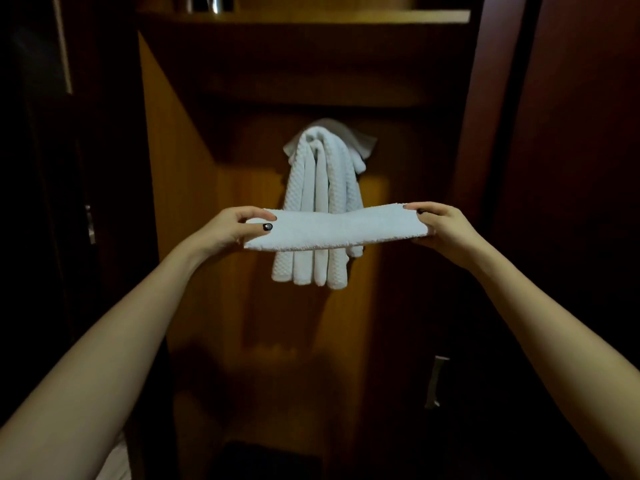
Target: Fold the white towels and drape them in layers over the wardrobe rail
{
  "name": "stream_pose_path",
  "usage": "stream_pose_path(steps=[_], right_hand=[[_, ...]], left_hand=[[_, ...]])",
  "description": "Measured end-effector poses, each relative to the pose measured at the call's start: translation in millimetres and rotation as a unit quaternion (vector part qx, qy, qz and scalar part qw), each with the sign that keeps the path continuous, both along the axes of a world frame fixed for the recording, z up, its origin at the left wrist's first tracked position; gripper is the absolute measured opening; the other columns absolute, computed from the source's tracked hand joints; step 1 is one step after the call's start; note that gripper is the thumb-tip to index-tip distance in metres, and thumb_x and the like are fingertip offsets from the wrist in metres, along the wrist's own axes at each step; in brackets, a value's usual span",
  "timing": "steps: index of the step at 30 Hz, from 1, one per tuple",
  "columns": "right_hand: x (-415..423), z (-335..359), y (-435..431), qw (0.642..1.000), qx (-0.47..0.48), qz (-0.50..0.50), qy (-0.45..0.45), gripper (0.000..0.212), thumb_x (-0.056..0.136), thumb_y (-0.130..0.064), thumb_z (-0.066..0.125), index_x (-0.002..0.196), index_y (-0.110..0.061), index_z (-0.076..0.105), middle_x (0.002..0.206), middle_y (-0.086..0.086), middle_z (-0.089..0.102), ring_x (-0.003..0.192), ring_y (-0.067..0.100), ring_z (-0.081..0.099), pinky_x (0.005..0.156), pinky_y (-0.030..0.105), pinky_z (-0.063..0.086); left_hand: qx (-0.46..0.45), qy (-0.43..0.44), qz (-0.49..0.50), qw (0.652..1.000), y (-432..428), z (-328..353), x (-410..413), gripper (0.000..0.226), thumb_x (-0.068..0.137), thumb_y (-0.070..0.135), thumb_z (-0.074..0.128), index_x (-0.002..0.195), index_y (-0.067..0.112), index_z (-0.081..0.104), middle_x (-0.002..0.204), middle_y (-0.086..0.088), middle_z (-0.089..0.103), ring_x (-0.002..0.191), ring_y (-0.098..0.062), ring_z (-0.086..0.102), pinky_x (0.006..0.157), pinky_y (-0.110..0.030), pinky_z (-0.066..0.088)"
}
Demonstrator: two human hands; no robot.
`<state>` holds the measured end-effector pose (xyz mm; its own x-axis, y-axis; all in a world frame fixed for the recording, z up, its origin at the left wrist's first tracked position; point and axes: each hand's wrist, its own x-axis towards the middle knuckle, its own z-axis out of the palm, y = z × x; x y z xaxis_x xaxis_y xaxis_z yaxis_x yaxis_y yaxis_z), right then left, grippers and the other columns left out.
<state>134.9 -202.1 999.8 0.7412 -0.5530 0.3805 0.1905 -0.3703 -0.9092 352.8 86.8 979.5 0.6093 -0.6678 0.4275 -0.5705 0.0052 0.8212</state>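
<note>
We are logging an open wooden wardrobe (pixel 346 81), its orange-brown left side panel (pixel 180 168) glowing in warm light. A shelf (pixel 311 16) is running across the top, shiny metal objects (pixel 214 1) standing on it. A dark reddish door (pixel 571 168) is standing at the right; a pale metal handle (pixel 437 381) is catching light lower down.

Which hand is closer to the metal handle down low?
Right. The right hand is almost straight above the handle; the left hand, across the towel, is farther left.
</note>
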Motion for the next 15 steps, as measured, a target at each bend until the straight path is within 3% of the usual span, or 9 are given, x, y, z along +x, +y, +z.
stream_pose_path(steps=[3, 5, 9, 15], right_hand=[[21.4, 23.8, -7.2, 0.999, 0.014, 0.016, -0.049, 0.024, 0.096, -0.001, 0.047, 0.101, -0.010, 0.068, 0.100, 0.007, 0.063, 0.080, 0.012, 0.059, 0.063, 0.020, 0.056], [35.4, 39.9, -11.2, 0.995, 0.017, 0.023, -0.097, 0.018, 0.096, -0.004, 0.053, 0.107, -0.003, 0.067, 0.093, 0.005, 0.066, 0.076, 0.009, 0.063, 0.062, 0.020, 0.054], [69.4, 76.5, -24.3, 0.985, 0.026, 0.006, -0.169, 0.022, 0.093, -0.001, 0.057, 0.114, 0.001, 0.063, 0.090, 0.006, 0.066, 0.075, 0.011, 0.062, 0.067, 0.024, 0.050], [133.4, 121.1, -44.0, 0.976, 0.000, -0.023, -0.219, 0.026, 0.094, -0.002, 0.053, 0.118, -0.009, 0.063, 0.095, 0.000, 0.060, 0.086, 0.012, 0.058, 0.077, 0.026, 0.053]], left_hand=[[-0.046, 0.036, -0.011, 0.998, -12.9, 23.1, 19.8, 0.023, 0.089, 0.001, 0.061, 0.108, 0.015, 0.063, 0.111, 0.006, 0.055, 0.081, -0.004, 0.058, 0.055, -0.013, 0.049], [-0.098, 0.050, -0.008, 0.994, -23.0, 39.6, 34.7, 0.024, 0.089, 0.002, 0.062, 0.109, 0.015, 0.063, 0.118, 0.005, 0.053, 0.088, -0.009, 0.057, 0.057, -0.015, 0.052], [-0.205, 0.071, -0.023, 0.976, -45.5, 77.8, 64.9, 0.022, 0.089, 0.001, 0.062, 0.104, 0.018, 0.064, 0.114, 0.000, 0.053, 0.081, -0.009, 0.057, 0.054, -0.017, 0.052], [-0.259, 0.055, -0.047, 0.963, -82.7, 133.4, 125.9, 0.024, 0.089, -0.001, 0.058, 0.104, 0.017, 0.062, 0.098, -0.002, 0.059, 0.065, -0.002, 0.062, 0.054, -0.016, 0.047]])
